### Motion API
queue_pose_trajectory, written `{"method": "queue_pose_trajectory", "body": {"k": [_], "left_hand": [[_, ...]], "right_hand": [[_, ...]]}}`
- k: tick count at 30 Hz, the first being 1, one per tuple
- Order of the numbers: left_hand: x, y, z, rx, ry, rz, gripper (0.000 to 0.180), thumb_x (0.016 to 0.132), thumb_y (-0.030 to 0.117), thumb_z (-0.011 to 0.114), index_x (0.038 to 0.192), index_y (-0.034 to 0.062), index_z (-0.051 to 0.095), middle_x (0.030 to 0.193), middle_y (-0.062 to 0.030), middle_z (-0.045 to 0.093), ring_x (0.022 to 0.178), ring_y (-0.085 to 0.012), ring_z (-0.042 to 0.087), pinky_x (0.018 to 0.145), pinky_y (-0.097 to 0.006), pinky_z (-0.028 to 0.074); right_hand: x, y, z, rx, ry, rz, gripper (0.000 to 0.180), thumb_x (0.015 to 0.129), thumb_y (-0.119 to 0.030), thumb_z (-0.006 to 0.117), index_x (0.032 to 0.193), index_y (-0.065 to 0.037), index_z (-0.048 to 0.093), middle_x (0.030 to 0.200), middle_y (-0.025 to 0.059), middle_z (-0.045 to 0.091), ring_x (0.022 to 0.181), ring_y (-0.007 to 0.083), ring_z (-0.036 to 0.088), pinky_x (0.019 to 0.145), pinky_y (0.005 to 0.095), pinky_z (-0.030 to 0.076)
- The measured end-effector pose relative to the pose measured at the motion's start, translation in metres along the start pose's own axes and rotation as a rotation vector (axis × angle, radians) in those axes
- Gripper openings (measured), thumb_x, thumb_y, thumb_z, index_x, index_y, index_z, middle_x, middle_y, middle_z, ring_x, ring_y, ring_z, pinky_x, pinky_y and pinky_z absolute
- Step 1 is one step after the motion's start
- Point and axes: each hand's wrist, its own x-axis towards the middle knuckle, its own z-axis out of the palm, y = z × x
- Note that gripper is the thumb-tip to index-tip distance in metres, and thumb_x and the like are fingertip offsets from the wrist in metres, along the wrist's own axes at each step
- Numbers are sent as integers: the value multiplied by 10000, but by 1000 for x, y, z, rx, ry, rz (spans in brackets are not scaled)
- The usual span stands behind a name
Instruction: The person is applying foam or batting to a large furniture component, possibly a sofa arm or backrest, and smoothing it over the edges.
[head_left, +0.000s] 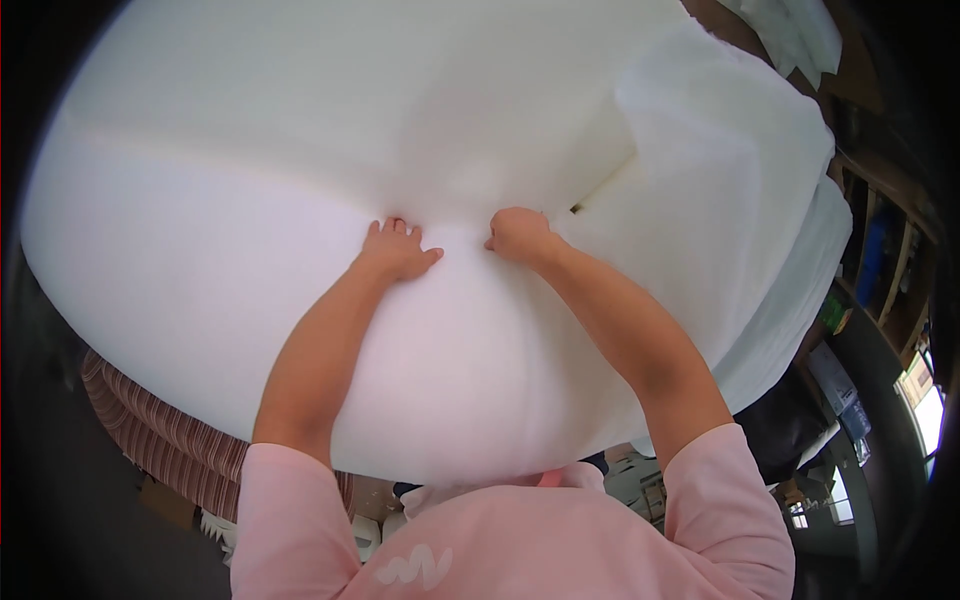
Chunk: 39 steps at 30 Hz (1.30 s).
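A big white foam pad point(300, 200) fills almost the whole view. It is thick and puffy, and it lies flat in front of the person, reaching from the chest out to the far side. It looks soft and squashy, because it dips where the hands press into it. It likely weighs little for its size, but it is so wide and floppy that it would sag and bend if lifted by one spot. It does not look slippery; the top seems a bit fuzzy. Foam like this can tear if you pinch a small bit hard.

The left hand point(398, 250) lies flat on the foam, fingers spread a little and pushing down. It holds nothing. The right hand point(520, 235) is just beside it, curled into a fist, and it seems to bunch up a bit of foam where a fold begins. A good place to hold would be the thick edge, with both hands well apart.

On the right, a second white foam sheet point(740, 200) lies folded over the first. Under the near left edge shows a striped cloth point(160, 435). Far right are wooden shelves point(890, 260).
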Motion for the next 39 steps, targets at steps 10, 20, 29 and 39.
{"method": "queue_pose_trajectory", "body": {"k": [10,20,29,39], "left_hand": [[25,-48,-6,30,322,102,111,865,82,615,974,77,629,945,-136,641,928,-334,640,782,-489,506],[59,-9,5,13,689,70,202,796,-18,609,996,6,624,985,-177,609,784,-307,689,607,-384,567],[6,45,31,-179,143,234,494,1003,437,387,1249,72,610,1370,-146,531,1180,-326,567,1004,-451,451],[18,50,33,-140,69,238,553,994,402,320,1301,10,564,1420,-138,518,1296,-284,498,1092,-425,370]], "right_hand": [[-14,3,-5,150,104,-87,247,844,-322,695,928,-90,705,942,119,700,958,334,641,809,452,506],[5,19,-3,-104,230,-20,190,828,-248,708,856,-63,736,904,161,707,918,350,671,758,454,539],[-1,11,4,-214,120,-67,160,812,-116,642,934,-108,745,1032,120,711,991,280,687,778,383,559],[-12,-10,0,29,-198,-148,228,907,-213,523,992,-141,722,1069,69,665,955,285,650,813,383,540]]}}
